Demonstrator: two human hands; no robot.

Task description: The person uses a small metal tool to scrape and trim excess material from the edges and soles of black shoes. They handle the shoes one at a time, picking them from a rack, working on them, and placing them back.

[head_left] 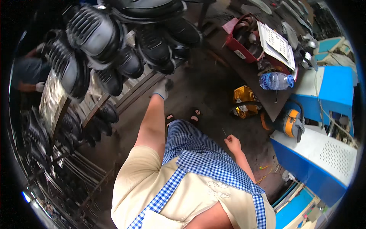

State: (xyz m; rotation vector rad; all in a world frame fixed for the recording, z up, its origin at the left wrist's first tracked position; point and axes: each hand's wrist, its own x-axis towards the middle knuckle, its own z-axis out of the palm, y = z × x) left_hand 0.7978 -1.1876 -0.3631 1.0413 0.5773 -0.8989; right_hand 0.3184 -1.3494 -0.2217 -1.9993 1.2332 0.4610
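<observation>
Checked apron (206, 160) nearest, the right hand (232, 144) pinches a thin needle (223, 132) while the gloved left hand (163, 88), loosely curled, touches the shoe rack (129, 95), red bin (238, 45) of shoe parts beyond.

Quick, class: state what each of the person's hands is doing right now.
Left hand: gloved, reaching out to the rack rail beneath the black shoes; grip cannot be told.
Right hand: bare, pinched shut on a thin needle-like tool.

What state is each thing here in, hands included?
Left hand: gloved, reaching to the rack of black shoes, holding nothing that I can see.
Right hand: bare, pinched on a thin needle-like tool.
Black shoes: hung on the rack, soles outward.
Water bottle: lying on its side, capped.
Red box: open, filled.
</observation>
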